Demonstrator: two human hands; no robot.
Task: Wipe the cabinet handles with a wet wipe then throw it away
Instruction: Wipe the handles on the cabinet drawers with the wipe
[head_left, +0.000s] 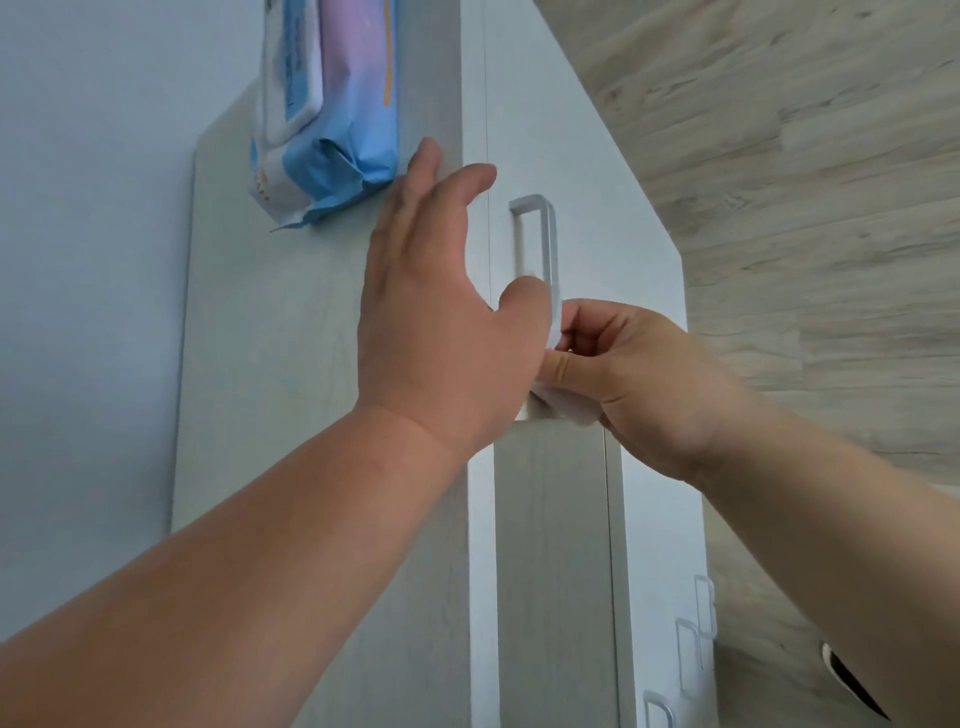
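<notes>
The right hand (639, 374) is pinching the wipe (566, 405) around the top handle's (545, 234) near end while the left hand (436, 312), fingers straight, is bracing on the cabinet (311, 364), so wiping is likely underway, with the lower handles (688, 649) and binning yet to come.

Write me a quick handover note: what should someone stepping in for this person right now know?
Left hand: open, fingers straight, at the cabinet's top edge beside the wet wipes pack.
Right hand: pinches the wet wipe around the top handle's lower end.
Done: wipe taken out, top handle being wiped.
Left: the three lower handles, then bin the wipe; no bin in view.
</notes>
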